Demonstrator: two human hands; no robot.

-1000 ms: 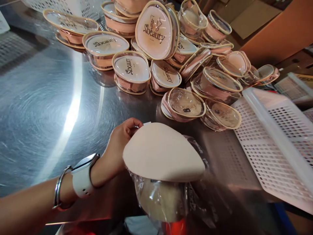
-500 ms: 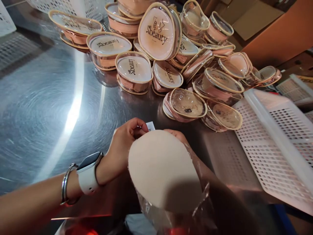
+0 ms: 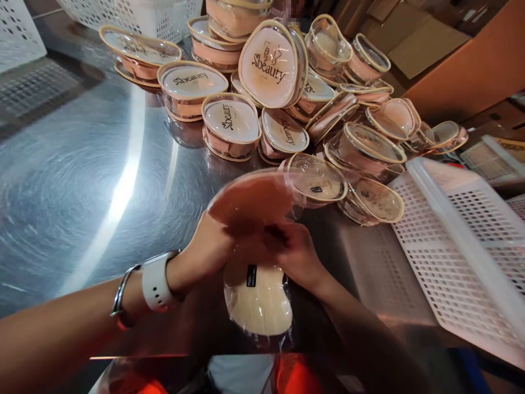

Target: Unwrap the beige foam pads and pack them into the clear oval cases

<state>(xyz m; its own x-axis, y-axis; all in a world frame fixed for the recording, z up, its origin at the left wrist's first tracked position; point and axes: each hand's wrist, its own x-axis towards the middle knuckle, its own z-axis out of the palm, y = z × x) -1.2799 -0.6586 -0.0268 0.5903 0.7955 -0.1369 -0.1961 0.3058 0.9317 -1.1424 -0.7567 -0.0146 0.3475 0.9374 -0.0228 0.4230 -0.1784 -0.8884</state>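
My left hand (image 3: 209, 249), with a white watch and a metal bangle on the wrist, and my right hand (image 3: 297, 257) meet at the table's near edge. Together they hold a clear-wrapped cream sponge puff (image 3: 257, 298) with a small black label, hanging below them. Above the fingers a blurred pinkish oval piece (image 3: 250, 197) tilts away from me; who grips it I cannot tell exactly. A pile of lidded pink "Sbeauty" cases (image 3: 273, 68) lies beyond.
The steel table (image 3: 82, 180) stretches to the left. A white perforated basket (image 3: 463, 251) sits at the right, more white baskets (image 3: 135, 13) stand at the back left, and brown cardboard boxes (image 3: 463, 60) fill the back right.
The large pale oval that faced me has swung up and away, now blurred and pinkish. My right hand has come into full view, and the wrapped puff now hangs below both hands.
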